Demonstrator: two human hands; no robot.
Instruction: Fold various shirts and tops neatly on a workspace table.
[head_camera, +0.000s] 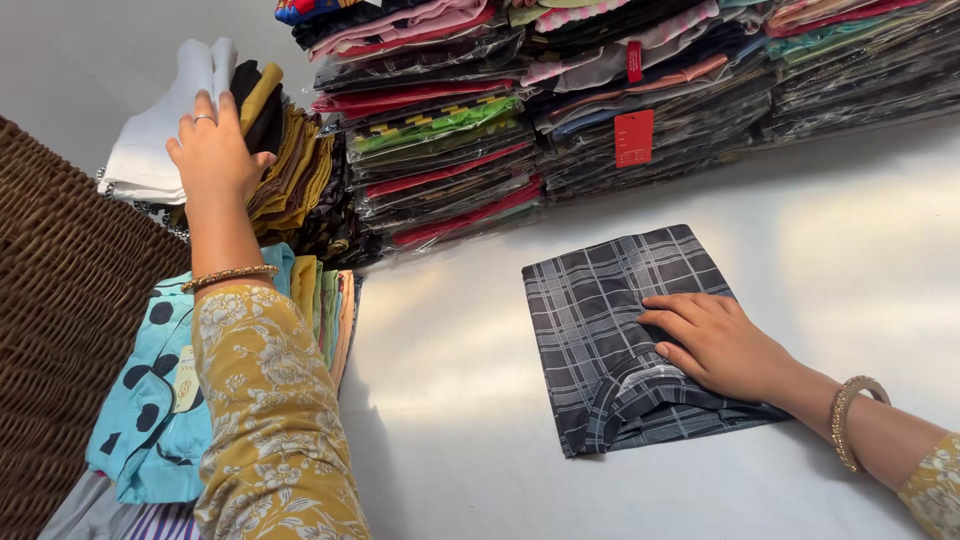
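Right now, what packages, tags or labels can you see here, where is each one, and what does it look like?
Clear plastic packages: stacked along the table's back edge, flat, holding folded garments in red, green, pink and dark colours.
Large red tag: front of the middle stack, rectangular, hanging upright.
Small red tag: above the large one, narrow.
Round pale label: on the light blue dotted garment, beside the left sleeve.

Left arm: stretched forward and up, floral mustard sleeve to the wrist, thin bangle at the wrist. Left hand (212, 152): back to camera, fingers together and curled forward, ring on one finger. Right arm: enters from lower right, forearm bare, wide bangle. Right hand (715, 342): palm down, flat, fingers extended leftward and slightly spread.
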